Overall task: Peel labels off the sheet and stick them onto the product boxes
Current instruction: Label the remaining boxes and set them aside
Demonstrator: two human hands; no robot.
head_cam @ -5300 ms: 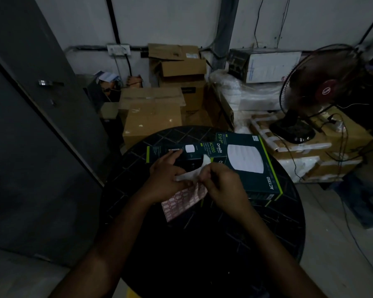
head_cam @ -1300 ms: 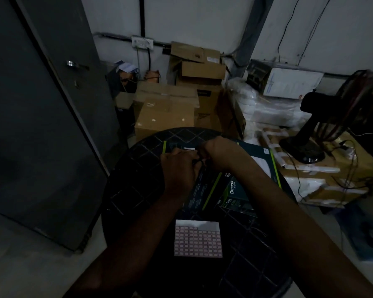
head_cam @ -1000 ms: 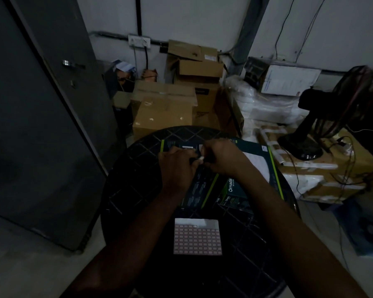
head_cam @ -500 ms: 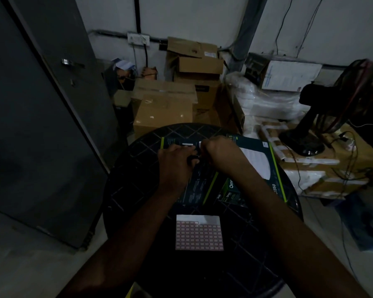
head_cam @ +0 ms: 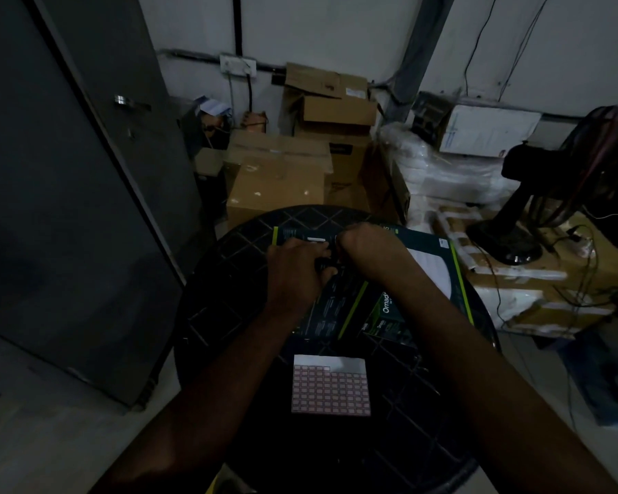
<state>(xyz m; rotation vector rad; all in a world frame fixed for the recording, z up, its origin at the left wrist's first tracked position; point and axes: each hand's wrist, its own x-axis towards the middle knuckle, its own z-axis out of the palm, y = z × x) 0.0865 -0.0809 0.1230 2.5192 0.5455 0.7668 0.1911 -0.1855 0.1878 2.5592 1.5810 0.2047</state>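
Note:
A dark green product box (head_cam: 336, 308) with lime edges lies on the far half of the round black table (head_cam: 215, 315). A white label (head_cam: 316, 239) is stuck near its far edge. My left hand (head_cam: 293, 269) lies on the box with bent fingers, and the dim light hides what they touch. Right beside it, my right hand (head_cam: 364, 244) is curled, its fingertips pinching a small label against the box top. The pink-gridded label sheet (head_cam: 330, 386) lies flat on the table between my forearms. Its top row is partly peeled off.
A second green box marked Omada (head_cam: 386, 317) lies under my right forearm. Brown cartons (head_cam: 275, 180) are stacked behind the table. A grey metal door (head_cam: 68, 208) stands at the left. At the right, a pedestal fan (head_cam: 518, 244) sits on wrapped boxes with loose cables.
The label sheet went from my hands to the table. Both hands moved up to the box's far edge and have stayed there, fingers working close together, over the last second.

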